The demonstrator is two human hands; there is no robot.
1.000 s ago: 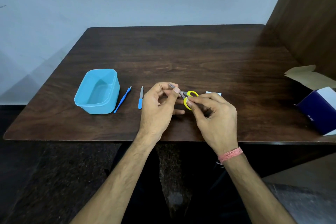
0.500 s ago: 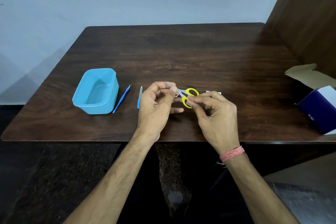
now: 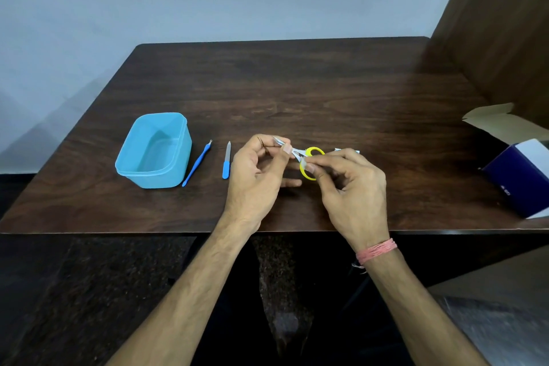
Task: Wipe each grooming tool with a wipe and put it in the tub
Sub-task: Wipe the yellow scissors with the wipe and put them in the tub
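Note:
Small scissors (image 3: 309,157) with yellow handle loops are held above the table between both hands. My left hand (image 3: 255,175) pinches the metal blades between thumb and fingertips. My right hand (image 3: 350,184) pinches the scissors at the yellow loops, with a small pale wipe against the metal near its fingertips. A light-blue plastic tub (image 3: 154,151) stands at the left with nothing visible inside. Between the tub and my left hand lie a thin blue cuticle tool (image 3: 196,163) and a blue-handled nail file (image 3: 227,160).
A white packet (image 3: 347,151) peeks out behind my right hand. An open dark-blue cardboard box (image 3: 523,178) sits at the table's right edge. A wooden panel (image 3: 499,27) rises at the back right. The dark wooden table (image 3: 297,83) ends just before my wrists.
Both hands stay on the scissors and have shifted slightly; my left fingers have slid a little along the blades. The tub and the two blue tools have not moved.

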